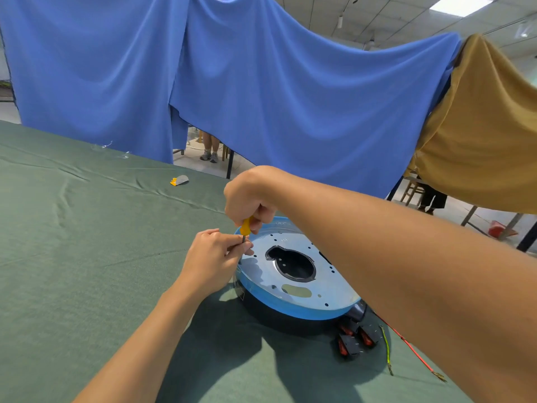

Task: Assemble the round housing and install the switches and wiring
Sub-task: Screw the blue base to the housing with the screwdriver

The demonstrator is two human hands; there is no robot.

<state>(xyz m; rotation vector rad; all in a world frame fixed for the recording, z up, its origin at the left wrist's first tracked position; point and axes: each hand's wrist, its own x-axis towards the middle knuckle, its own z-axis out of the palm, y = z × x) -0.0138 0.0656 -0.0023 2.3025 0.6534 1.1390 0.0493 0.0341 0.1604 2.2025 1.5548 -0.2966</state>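
The housing (334, 289) sits on the green table (87, 228) in front of the person, with the switches (353, 338) and wires (412, 349) loose by its near edge. The right hand (250, 196) is wrapped round the yellow screwdriver (246, 226), upright at the housing's left rim. The left hand (212, 257) pinches the shaft near the tip. I'd say the trick is keeping the blade plumb, pressing steadily while turning, and freeing the steadying fingers only once the thread bites.
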